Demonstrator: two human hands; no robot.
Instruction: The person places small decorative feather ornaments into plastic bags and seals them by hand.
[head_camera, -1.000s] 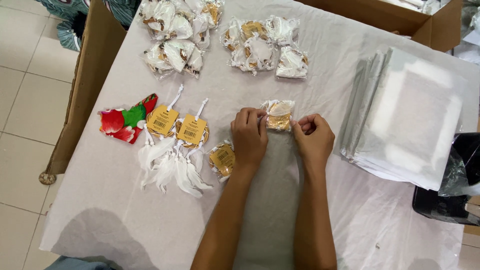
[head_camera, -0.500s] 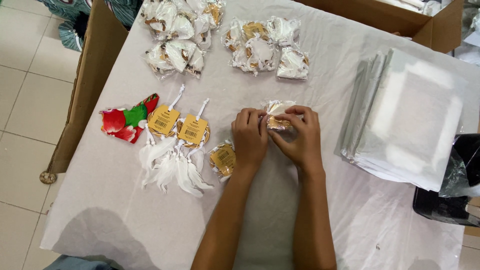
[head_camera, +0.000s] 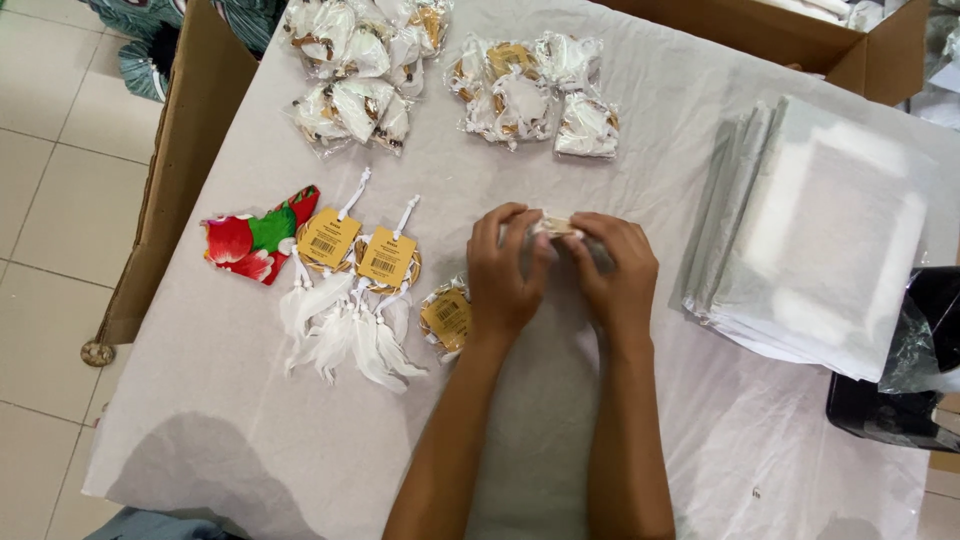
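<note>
Both hands' fingers have closed further over what seems a small packet (head_camera: 556, 226), gripping it.

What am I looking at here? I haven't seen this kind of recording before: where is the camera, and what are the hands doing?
No machine is involved. The camera sits on a person's head, looking down at their own bare arms over a table covered in white sheet. The left hand and right hand together pinch a small clear packet, mostly hidden between the fingers. Left of them lie white feather ornaments with yellow tags and a red flowered cloth piece. Filled packets sit at the far edge, a stack of flat white bags to the right.
</note>
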